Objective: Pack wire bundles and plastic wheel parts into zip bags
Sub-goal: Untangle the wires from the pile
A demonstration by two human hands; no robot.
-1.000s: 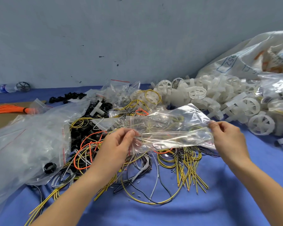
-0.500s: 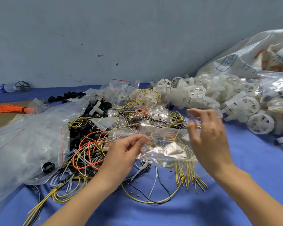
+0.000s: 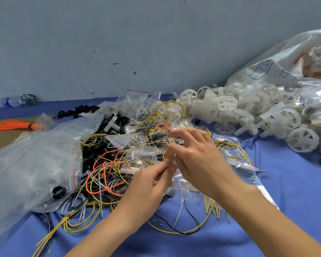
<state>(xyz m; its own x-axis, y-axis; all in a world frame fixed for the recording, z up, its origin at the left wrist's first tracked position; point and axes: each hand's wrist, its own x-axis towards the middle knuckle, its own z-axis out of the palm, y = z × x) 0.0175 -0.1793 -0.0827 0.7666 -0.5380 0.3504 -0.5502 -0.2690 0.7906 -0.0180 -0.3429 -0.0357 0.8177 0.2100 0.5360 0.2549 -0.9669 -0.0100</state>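
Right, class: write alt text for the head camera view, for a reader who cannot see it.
Two bare hands meet over a tangle of wires on a blue cloth: the left hand and the right hand pinch a clear zip bag at its edge. White plastic wheels are heaped to the right.

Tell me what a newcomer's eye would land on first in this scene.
First, the two hands meeting at the centre: the left hand and right hand pinch a clear zip bag over a tangle of yellow, orange and black wires on the blue cloth. Next, the heap of white plastic wheels at the right, and the bright orange bundle at the far left.
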